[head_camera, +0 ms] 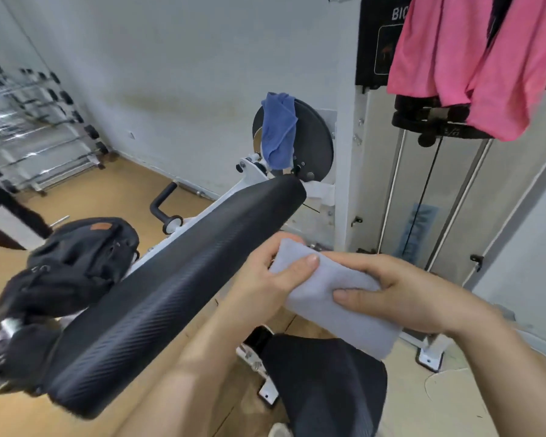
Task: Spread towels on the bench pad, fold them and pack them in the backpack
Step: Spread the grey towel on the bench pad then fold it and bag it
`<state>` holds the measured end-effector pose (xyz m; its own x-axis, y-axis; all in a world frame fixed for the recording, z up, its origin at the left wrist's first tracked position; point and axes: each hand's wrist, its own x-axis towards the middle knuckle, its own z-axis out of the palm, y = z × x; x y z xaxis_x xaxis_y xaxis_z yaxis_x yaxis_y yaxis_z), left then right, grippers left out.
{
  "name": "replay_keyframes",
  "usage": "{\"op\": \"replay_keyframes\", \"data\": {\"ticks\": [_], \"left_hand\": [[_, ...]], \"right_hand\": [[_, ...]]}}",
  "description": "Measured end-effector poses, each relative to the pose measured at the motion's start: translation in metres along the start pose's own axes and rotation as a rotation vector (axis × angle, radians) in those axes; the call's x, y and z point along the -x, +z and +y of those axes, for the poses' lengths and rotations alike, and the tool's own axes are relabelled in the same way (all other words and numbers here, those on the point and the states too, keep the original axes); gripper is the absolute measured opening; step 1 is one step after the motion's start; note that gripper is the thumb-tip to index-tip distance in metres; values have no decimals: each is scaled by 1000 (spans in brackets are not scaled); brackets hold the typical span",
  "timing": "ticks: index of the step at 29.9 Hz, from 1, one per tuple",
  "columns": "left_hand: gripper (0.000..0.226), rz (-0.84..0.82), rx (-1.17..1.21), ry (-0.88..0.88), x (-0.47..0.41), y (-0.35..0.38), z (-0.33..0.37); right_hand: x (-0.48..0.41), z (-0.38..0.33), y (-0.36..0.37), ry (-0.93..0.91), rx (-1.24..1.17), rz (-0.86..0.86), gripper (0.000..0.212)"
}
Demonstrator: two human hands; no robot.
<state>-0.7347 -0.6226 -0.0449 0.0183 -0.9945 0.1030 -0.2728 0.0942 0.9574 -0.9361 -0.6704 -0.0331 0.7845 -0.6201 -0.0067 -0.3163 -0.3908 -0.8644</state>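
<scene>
While left hand [265, 274] and right hand [407, 294] each hold a clamped grip on the folded towel [338, 299] | person should keep layers flat | likely next: backpack [76, 257].

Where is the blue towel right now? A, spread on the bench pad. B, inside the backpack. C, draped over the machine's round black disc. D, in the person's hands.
C: the blue towel hangs over the black disc; the left hand and right hand hold a pale folded towel instead.
</scene>
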Motion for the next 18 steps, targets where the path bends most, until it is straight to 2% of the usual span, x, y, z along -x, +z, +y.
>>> {"op": "replay_keyframes", "data": {"ticks": [3, 4, 7, 10, 14, 18], "left_hand": [[21, 197, 84, -82, 41, 8, 4], [18, 289, 144, -116, 54, 9, 5], [18, 548, 328, -214, 91, 19, 9], [10, 684, 386, -271, 129, 26, 6], [13, 750, 405, -396, 191, 10, -13], [21, 834, 412, -453, 275, -29, -32]], "right_hand": [[20, -3, 19, 80, -119, 73, 35], [26, -5, 25, 94, -198, 96, 38], [37, -11, 50, 101, -613, 216, 45], [40, -20, 86, 222, -888, 281, 41], [40, -41, 143, 359, -952, 179, 21], [50, -79, 218, 443, -842, 145, 27]]}}
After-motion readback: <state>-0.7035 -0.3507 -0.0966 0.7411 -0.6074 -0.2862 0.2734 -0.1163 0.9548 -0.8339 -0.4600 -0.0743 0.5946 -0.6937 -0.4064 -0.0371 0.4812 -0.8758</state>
